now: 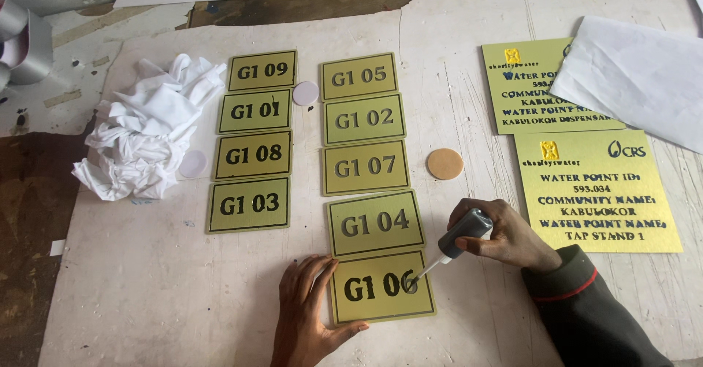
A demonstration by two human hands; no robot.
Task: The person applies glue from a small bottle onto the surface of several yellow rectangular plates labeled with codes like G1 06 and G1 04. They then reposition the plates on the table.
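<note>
The right hand (505,235) squeezed a little dark bottle (463,234), its tip touching a gold sign (381,288). The left hand (307,312) lay flat and open, pressing on that sign.

Soft even daylight, sharp focus (faint shadows).

The plaque (381,287) under my left hand (307,312) is gold with black characters; my right hand (505,231) grips a dark grey bottle (461,234); my sleeve (586,308) is dark with red trim.

Worn white board (183,279) over dark, perhaps wooden, table (29,213); soft, even light.
</note>
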